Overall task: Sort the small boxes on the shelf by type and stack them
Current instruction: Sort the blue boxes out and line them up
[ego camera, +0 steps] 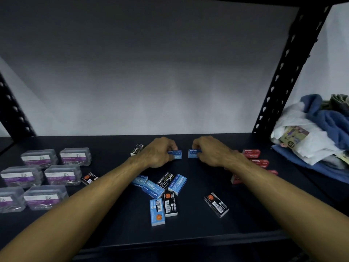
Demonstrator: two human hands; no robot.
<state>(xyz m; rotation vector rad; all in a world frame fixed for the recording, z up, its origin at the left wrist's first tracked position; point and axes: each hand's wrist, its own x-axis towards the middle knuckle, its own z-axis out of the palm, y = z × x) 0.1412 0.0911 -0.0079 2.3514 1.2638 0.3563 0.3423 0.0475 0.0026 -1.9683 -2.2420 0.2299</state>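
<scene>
A: Where are the hands?

B: Both far back on the shelf (245, 220). The left hand (157, 153) has its fingers curled round a blue box (176, 155); the right hand (211, 151) pinches a second blue box (193, 153). The two boxes sit near each other, apart, between the hands.

A: How do they lie?

B: Long axes run side to side, roughly in line, so bringing them together looks like a short inward slide or a lift of one onto the other, and neither hand is clearly nearer. Each has a darker blue top band and paler side, with "Staples" printed upside down on the right one.

A: And the rest?

B: Nearer the body than the hands, between the forearms, lies a loose blue-and-black pile (162, 188), boxes at mixed angles, some barcode up. A lone black box (216, 205) lies under the right forearm, another black box (137, 148) just left of the left hand. Red boxes (254, 157) sit right of the right hand — already grouped. Clear clip cases (49, 176) stand well left of the left arm.

A: Progress?

B: I'd judge blue is in hand — black still scattered.
</scene>
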